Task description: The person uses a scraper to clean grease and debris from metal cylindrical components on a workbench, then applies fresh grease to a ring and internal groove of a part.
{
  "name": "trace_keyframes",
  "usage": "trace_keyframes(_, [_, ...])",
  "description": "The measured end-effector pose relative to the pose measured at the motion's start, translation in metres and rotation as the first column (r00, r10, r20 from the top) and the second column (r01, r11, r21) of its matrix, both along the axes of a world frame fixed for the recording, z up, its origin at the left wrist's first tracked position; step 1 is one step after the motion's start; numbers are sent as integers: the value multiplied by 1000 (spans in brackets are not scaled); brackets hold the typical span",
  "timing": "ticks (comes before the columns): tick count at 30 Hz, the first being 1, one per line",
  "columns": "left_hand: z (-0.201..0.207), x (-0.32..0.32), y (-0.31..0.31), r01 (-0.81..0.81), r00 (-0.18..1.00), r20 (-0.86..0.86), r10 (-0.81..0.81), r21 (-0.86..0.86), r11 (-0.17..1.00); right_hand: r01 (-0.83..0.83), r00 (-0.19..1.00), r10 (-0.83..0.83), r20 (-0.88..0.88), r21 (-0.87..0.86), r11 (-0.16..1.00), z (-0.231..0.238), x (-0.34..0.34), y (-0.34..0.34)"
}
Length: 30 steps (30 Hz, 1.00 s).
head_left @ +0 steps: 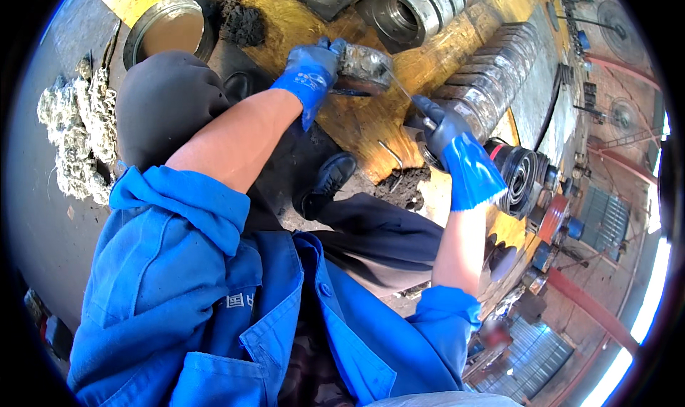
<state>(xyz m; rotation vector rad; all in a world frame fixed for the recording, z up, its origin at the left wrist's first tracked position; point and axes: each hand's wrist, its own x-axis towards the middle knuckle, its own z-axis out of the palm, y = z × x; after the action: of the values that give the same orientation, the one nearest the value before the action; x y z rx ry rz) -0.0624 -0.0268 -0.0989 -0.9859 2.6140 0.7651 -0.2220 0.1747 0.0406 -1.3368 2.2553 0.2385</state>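
Our left hand [314, 66] is gripping a round metal part [365, 66] at upper centre; our right hand [445, 125] is clasping a thin tool [401, 84], stacked metal rings [492, 79] crowding it at upper right.

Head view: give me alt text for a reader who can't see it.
The left hand, in a blue glove, grips a grey, rounded metal part, while the right hand, also blue-gloved, holds a thin, rod-like tool pointing toward it. Nearby are silvery ridged metal cylinders, a round pan of brown material and frayed whitish rags.
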Motion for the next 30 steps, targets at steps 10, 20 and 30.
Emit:
trace_keyframes(10, [-1,3,5,5,1000,-21,-5,-22,1000,59,996,-57,-63,35,998,-5,0,10])
trace_keyframes(20, [-8,5,-8,50,998,-43,-51,-18,999,61,998,-60,-27,52,997,23,11,-3])
trace_keyframes(30, [-8,0,0,62,998,-24,-65,-111,992,4,999,-1,-54,54,999,14,-6,-5])
